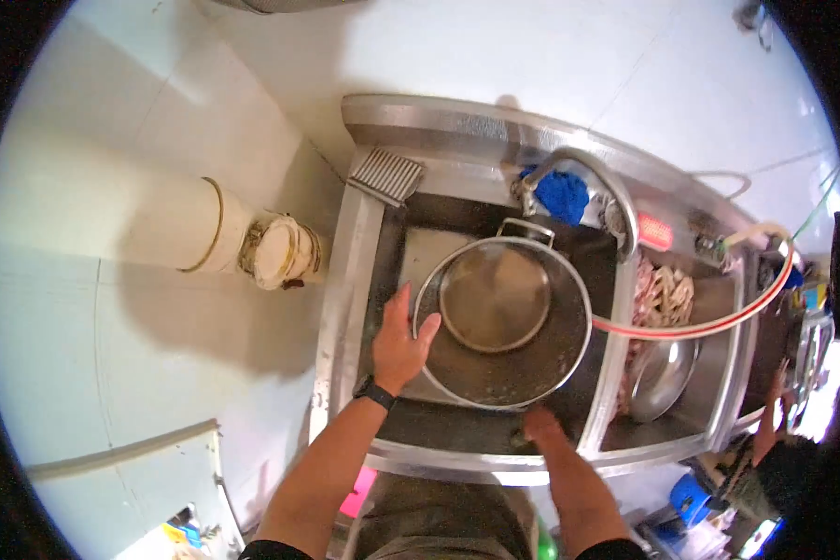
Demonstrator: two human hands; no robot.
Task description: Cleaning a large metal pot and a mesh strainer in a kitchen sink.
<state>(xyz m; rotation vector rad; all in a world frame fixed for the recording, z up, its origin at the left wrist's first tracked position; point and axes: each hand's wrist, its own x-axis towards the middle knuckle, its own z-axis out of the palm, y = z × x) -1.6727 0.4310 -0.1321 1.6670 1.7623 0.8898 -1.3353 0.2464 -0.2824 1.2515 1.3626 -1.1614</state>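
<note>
A large metal stockpot (511, 378) with a loop handle stands in the left basin of a stainless steel sink (455, 458). My left hand (400, 350) is at the pot's left rim, thumb over the edge and fingers apart. Low at the pot's front right is my right hand (540, 427), blurred; a small object seems to be at its fingers, and its grip is unclear. Beneath the pot lies a pale flat board (427, 255). A curved faucet (626, 203) arches behind the pot, near a blue cloth (563, 196).
In the basin to the right are pale and pink meat pieces (661, 294) and a metal bowl (661, 381). A red-striped hose (714, 329) crosses over them. A ridged metal rack (388, 175) sits at the back left corner. Another person (784, 462) is at far right.
</note>
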